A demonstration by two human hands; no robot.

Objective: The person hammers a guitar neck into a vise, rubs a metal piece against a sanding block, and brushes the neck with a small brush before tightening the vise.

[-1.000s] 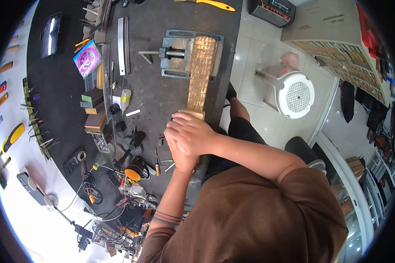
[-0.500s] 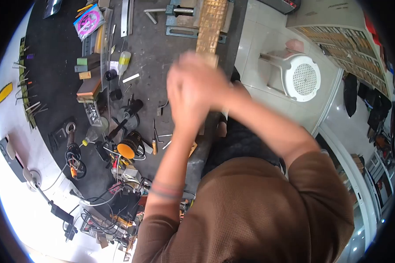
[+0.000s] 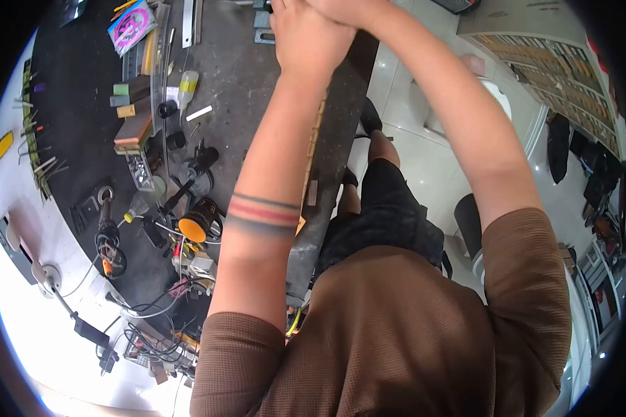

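Head view: two bare arms stretch up the frame over a dark counter [image 3: 233,76] crowded along its left side.
Cabinet: a slotted unit [image 3: 556,69] stands at upper right, across the pale floor.
Person: a brown shirt [image 3: 396,326] fills the bottom centre; the banded left forearm [image 3: 271,167] crosses the counter, while the right forearm [image 3: 445,97] slants in over the floor.
Stool: a white seat [image 3: 499,104], largely hidden behind the right forearm.
Wooden piece: a long yellow-brown strip [image 3: 316,132] on the counter, near its edge; only a narrow side shows, along the right of the left forearm, with the rest hidden.
Left grip: this hand [image 3: 307,38] lies at the top edge, fingers partly cut off; cannot tell whether it is wide, narrow or holding anything.
Right grip: this hand [image 3: 341,10] meets the left one at the frame's top; its fingers are out of sight, so its state cannot be told either.
Metal fixture: a blue-grey corner [image 3: 263,35] shows just left of the left hand.
Cup: a black vessel with an orange face [image 3: 193,229], left of the left forearm.
Bottle: clear, with yellow liquid [image 3: 187,85].
White strip: a small piece [image 3: 199,113], near the bottle.
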